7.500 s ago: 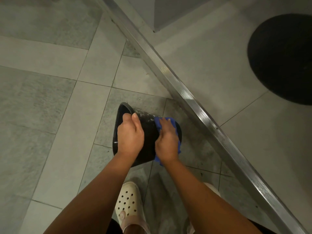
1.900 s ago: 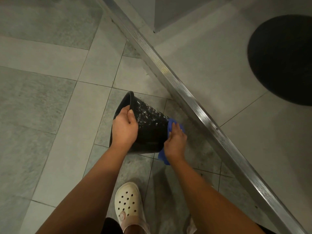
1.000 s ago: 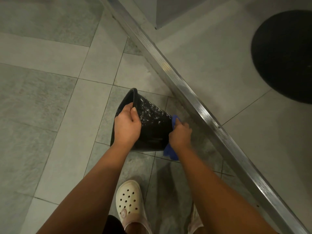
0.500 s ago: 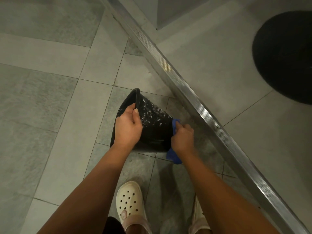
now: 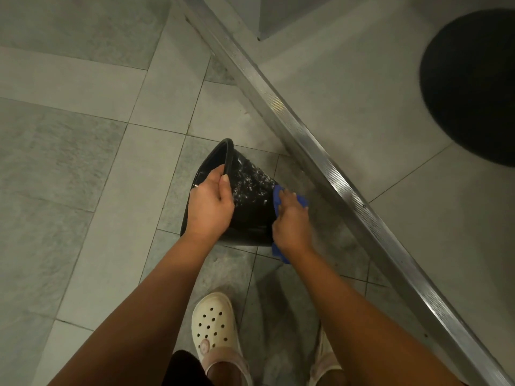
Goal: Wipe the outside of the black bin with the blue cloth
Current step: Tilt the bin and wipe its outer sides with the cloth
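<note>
Head view, looking down: a black bin (image 5: pixel 250 210) is tipped over above a grey tiled floor (image 5: pixel 83 162), its mouth facing up and left and white flecks across its outer wall. The left hand (image 5: pixel 210 207) grips the bin's rim, thumb outside and fingers curled inside. At the bin's base end, the right hand (image 5: pixel 291 224) holds a blue cloth (image 5: pixel 277 200) against the wall, fingers bent over it. A metal floor strip (image 5: pixel 334 168) runs diagonally just right of the bin. A cream clog (image 5: pixel 213 327) stands below the bin.
</note>
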Motion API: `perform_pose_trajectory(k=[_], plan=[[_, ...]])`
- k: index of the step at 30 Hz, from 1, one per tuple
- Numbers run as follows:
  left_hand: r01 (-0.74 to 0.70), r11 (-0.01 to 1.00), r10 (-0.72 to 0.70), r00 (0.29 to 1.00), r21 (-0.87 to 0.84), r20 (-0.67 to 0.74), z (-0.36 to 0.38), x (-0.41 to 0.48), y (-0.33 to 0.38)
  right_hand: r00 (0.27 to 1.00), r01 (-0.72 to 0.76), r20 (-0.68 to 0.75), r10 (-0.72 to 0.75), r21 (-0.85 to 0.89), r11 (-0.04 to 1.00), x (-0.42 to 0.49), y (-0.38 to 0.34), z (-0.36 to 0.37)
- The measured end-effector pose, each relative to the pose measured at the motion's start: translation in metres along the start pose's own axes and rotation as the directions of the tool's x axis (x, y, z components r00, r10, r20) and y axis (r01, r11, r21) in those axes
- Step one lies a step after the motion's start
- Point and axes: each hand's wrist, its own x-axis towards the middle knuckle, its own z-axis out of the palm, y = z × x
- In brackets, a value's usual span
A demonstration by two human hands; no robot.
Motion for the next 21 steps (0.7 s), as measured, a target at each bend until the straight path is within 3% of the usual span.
perform_pose_trajectory(k=[2,7,14,18,21], plan=[[-0.012,1.0,0.012,1.0,0.003,-0.007,0.0,-0.002,0.001,1.0,0.017,0.0,-0.017,0.032,0.999,0.014,-0.001,-0.005],[0.05,0.998,-0.051,0.998,-0.036,-0.042,0.002,0.001,0.0,0.983,-0.143,0.104,0.149,-0.068,0.987,0.031,0.003,-0.019],[0.162,0.981,-0.163,0.987,-0.109,0.0,0.003,0.002,-0.017,0.997,0.059,-0.056,-0.06,-0.016,0.998,0.002,0.014,-0.004],[0.163,0.977,-0.161,0.987,-0.139,0.028,0.002,0.001,-0.008,0.987,-0.04,-0.151,0.048,0.058,0.998,0.005,0.029,0.002],[0.182,0.976,-0.166,0.977,-0.115,0.134,0.001,0.0,-0.001,0.963,-0.139,-0.209,0.169,0.15,0.979,-0.001,0.034,0.007]])
